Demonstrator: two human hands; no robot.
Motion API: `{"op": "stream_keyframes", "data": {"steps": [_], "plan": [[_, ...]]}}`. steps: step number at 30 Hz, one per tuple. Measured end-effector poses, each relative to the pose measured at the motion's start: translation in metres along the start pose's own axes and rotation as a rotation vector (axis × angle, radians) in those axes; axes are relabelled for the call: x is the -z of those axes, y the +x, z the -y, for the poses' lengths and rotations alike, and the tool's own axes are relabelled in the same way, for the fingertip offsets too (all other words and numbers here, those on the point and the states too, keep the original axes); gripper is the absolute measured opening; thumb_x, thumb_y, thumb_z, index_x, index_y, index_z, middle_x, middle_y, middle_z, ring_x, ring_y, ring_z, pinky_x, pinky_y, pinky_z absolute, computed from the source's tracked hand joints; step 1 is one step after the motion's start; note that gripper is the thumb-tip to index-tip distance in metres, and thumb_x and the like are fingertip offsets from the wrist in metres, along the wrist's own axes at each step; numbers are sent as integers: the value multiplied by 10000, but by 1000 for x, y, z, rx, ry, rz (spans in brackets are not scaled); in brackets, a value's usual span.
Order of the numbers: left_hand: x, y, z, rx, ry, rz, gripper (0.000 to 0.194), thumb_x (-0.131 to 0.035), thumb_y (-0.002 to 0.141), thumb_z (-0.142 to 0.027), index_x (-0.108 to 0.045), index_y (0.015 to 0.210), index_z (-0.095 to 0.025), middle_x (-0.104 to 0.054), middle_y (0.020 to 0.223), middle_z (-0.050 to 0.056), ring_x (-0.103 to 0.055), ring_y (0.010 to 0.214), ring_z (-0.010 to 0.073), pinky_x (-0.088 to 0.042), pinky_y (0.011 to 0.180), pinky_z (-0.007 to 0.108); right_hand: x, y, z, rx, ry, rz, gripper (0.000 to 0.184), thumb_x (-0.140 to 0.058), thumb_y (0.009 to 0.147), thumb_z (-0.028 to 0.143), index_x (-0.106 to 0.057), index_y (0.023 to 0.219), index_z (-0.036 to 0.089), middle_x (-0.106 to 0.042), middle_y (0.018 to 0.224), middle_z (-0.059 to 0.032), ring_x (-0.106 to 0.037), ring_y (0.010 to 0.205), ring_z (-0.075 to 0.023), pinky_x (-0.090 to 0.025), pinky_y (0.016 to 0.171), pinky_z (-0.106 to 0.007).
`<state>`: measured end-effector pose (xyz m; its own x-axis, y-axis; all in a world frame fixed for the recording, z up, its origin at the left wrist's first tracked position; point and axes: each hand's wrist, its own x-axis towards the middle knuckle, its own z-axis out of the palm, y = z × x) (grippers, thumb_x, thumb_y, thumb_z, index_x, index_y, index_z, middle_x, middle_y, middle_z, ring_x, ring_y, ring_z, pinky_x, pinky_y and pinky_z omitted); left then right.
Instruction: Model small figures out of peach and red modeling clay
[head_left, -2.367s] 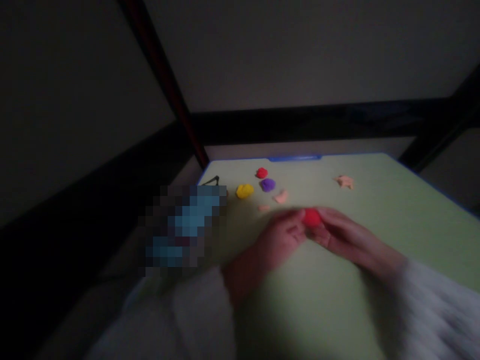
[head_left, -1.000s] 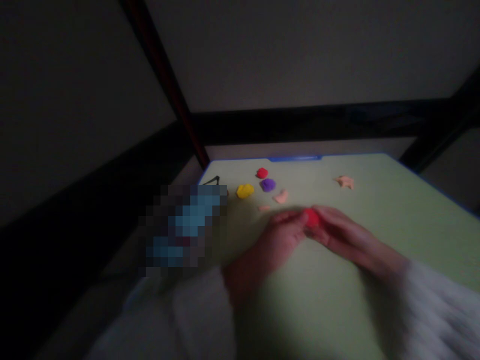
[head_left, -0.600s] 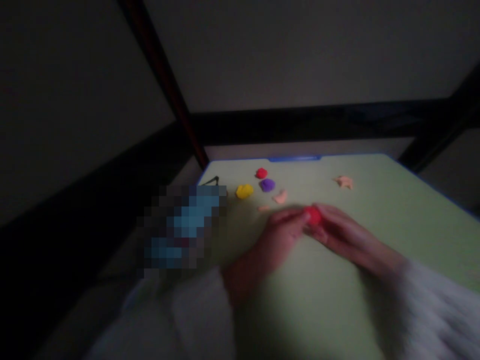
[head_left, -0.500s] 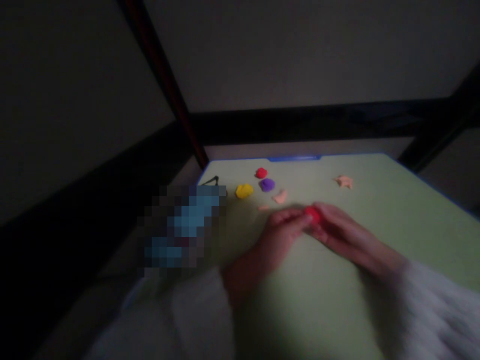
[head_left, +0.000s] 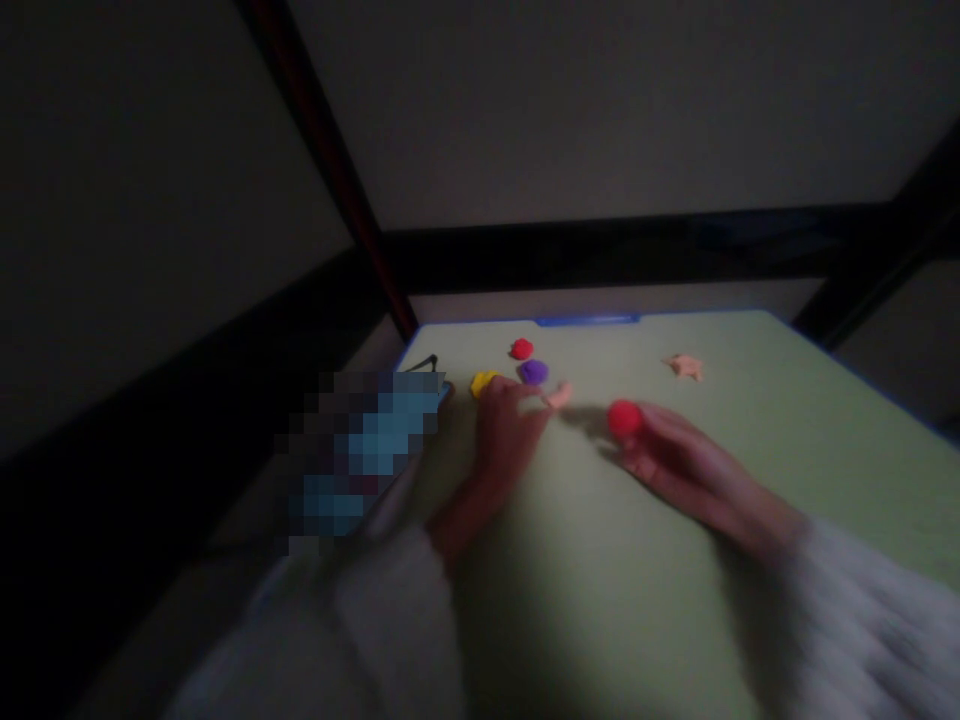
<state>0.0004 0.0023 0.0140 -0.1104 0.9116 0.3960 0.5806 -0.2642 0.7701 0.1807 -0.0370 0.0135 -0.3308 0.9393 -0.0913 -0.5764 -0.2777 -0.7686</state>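
My right hand [head_left: 679, 465] holds a round red ball of modelling clay [head_left: 624, 419] at its fingertips, above the table. My left hand [head_left: 511, 425] reaches over the tabletop with fingers apart, its thumb and forefinger at a peach clay piece [head_left: 558, 397]; whether they touch it is blurred. Behind those fingers a yellow clay lump [head_left: 484, 384] is partly covered. Just beyond lie a purple lump [head_left: 534, 372] and a smaller red lump [head_left: 522, 348]. A small peach bit seen earlier is hidden by my left hand.
Farther right on the pale green table [head_left: 622, 600] lies a peach clay shape with points [head_left: 685, 367]. A blurred-out blue object [head_left: 382, 440] sits along the left edge. A blue strip [head_left: 589, 321] marks the far edge, near the wall.
My left hand has let go of the red ball and moved left to the peach and yellow pieces. My right hand stays nearly in place, keeping the ball.
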Motion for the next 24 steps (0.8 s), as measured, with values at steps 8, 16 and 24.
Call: {"op": "stream_keyframes", "data": {"steps": [8,16,24], "plan": [[-2,-15,-15,322,-613,253,174,-598,743,-309,-631,701,-144,-576,707,26,-509,667,117,-425,720,277,-7,-3,2,442,-678,-96,119,-653,771,302,-701,745,197,-608,808,-39,-551,729,-138,-455,634,-255],[-8,-38,-24,716,-1261,585,164,-482,817,-131,-600,931,-130,-631,1035,89,-598,976,157,-405,952,319,2,-9,0,899,-1405,123,142,-639,790,226,-657,931,213,-537,924,-65,-542,842,-181,-474,699,-311],[-6,-35,-25,682,-1259,525,197,-520,805,-141,-595,987,-137,-642,1062,91,-587,1035,182,-398,977,341,0,-3,4,692,-1157,-79,106,-631,792,275,-611,867,203,-562,858,-35,-545,757,-157,-451,638,-279]]}}
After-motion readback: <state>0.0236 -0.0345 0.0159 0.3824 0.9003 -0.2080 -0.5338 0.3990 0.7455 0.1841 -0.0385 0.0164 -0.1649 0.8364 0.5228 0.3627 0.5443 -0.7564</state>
